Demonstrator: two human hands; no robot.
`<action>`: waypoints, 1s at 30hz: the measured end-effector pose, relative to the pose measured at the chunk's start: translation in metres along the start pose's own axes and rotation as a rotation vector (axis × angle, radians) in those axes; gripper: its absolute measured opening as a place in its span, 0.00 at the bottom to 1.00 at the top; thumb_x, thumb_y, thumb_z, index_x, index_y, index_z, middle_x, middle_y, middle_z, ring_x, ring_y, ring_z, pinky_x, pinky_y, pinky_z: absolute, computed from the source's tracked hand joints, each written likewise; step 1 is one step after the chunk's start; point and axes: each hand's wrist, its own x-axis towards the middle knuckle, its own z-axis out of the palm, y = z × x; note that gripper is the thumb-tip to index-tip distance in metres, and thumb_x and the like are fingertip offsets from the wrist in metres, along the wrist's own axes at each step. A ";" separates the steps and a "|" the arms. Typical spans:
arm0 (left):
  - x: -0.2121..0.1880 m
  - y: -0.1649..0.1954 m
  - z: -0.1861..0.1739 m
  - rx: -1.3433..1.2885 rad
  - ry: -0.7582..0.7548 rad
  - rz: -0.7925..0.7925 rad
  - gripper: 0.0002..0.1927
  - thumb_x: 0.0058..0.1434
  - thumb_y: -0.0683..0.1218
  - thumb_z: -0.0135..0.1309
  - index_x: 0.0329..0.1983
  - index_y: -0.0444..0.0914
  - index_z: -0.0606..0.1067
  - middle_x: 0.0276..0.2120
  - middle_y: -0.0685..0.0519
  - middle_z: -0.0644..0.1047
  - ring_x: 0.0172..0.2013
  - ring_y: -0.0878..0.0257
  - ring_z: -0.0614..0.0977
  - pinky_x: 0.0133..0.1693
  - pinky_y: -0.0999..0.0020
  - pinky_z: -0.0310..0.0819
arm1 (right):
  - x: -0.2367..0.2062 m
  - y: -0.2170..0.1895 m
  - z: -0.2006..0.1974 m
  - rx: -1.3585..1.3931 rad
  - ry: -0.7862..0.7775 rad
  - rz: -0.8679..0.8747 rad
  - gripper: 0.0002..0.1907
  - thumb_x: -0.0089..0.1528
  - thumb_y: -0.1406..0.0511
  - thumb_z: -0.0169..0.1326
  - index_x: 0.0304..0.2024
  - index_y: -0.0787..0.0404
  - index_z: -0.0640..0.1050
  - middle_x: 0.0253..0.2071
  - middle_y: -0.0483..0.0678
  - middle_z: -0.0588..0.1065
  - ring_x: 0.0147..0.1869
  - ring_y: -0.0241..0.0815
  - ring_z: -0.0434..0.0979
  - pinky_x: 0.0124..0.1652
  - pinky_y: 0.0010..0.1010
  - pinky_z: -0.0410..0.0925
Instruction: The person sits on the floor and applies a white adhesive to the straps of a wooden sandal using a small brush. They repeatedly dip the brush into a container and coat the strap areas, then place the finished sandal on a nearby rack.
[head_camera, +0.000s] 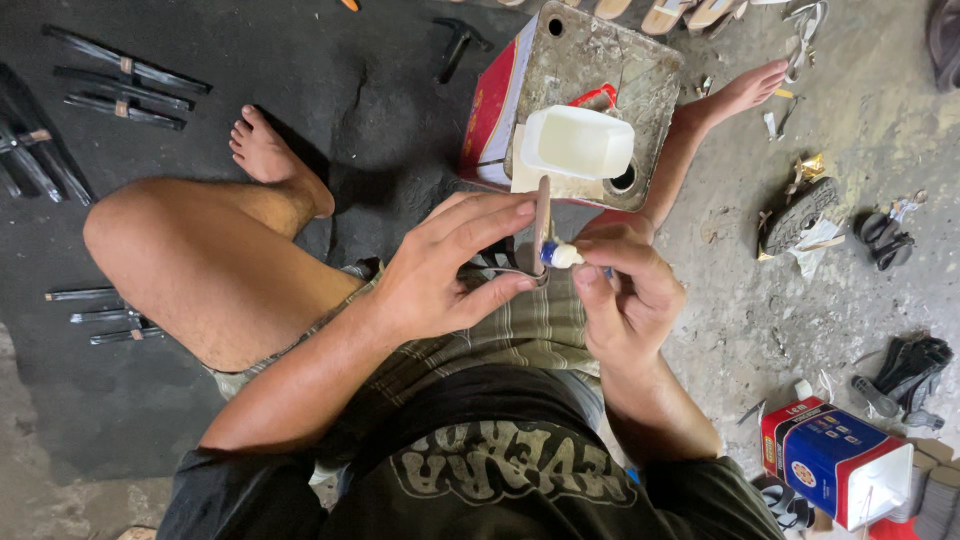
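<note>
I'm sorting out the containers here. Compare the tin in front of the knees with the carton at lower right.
The square metal tin stands upright with its stained grey top facing the camera; the blue and red carton lies on its side. The tin carries a white plastic tub on top; the carton carries nothing. The tin's top has round holes; the carton shows a white end. Both are boxy, have red sides and rest on the floor.

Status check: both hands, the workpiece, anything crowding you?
Left hand grips thin tan flat strip edge-up. Right hand presses small white blue-collared glue tube against it. White cut plastic tub on dirty square tin sits just beyond, apart.
</note>
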 end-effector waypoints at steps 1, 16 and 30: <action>0.000 0.000 0.000 -0.014 0.005 -0.001 0.33 0.65 0.48 0.68 0.69 0.40 0.67 0.63 0.46 0.75 0.61 0.47 0.79 0.63 0.55 0.75 | -0.001 0.001 -0.001 -0.007 -0.004 -0.002 0.07 0.71 0.68 0.58 0.49 0.64 0.76 0.43 0.50 0.77 0.49 0.36 0.74 0.52 0.26 0.67; 0.003 0.008 -0.012 -0.162 -0.096 -0.046 0.33 0.69 0.48 0.62 0.73 0.35 0.64 0.64 0.40 0.74 0.60 0.46 0.81 0.61 0.57 0.77 | 0.017 0.014 -0.004 0.089 0.019 0.039 0.08 0.72 0.69 0.56 0.52 0.67 0.74 0.50 0.52 0.77 0.43 0.31 0.73 0.43 0.20 0.67; 0.007 0.014 -0.020 -0.239 -0.119 -0.093 0.32 0.69 0.46 0.61 0.73 0.34 0.64 0.58 0.41 0.77 0.53 0.50 0.82 0.56 0.61 0.77 | 0.029 0.015 -0.009 0.028 0.027 -0.002 0.06 0.74 0.70 0.55 0.52 0.68 0.74 0.45 0.53 0.77 0.39 0.38 0.81 0.41 0.25 0.75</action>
